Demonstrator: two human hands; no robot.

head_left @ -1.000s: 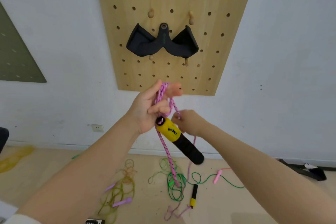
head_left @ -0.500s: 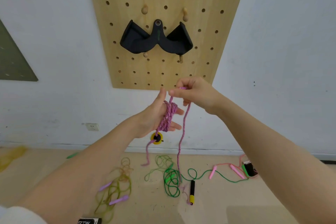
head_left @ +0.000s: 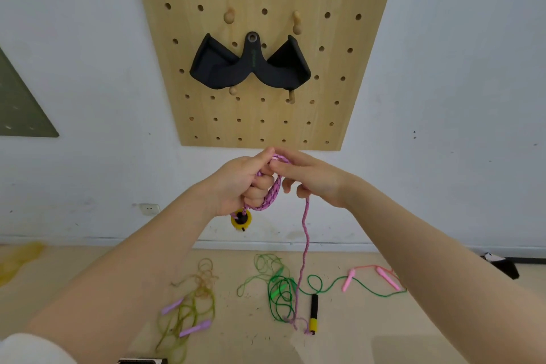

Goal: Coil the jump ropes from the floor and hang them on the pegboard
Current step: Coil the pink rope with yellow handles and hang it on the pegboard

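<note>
My left hand (head_left: 239,183) grips several turns of a pink braided jump rope (head_left: 270,198), just below the wooden pegboard (head_left: 266,115). The rope's yellow and black handle (head_left: 241,219) hangs end-on under that hand. My right hand (head_left: 313,177) pinches the same rope at the top of the coil, fingertips touching the left thumb. From the right hand a single strand (head_left: 304,248) drops to the floor, ending at the second yellow and black handle (head_left: 313,313). Bare wooden pegs (head_left: 229,15) stick out of the board.
A black padded grip attachment (head_left: 251,66) hangs mid-board. On the floor lie a green rope (head_left: 280,289), an olive rope with lilac handles (head_left: 189,310) and a rope with pink handles (head_left: 381,273). A yellow rope (head_left: 20,254) lies far left, a dark object (head_left: 502,266) far right.
The handle swung from slanting in front of my hands to hanging below the left hand. My right hand rose, laid more turns on the left hand, and now meets it at the top.
</note>
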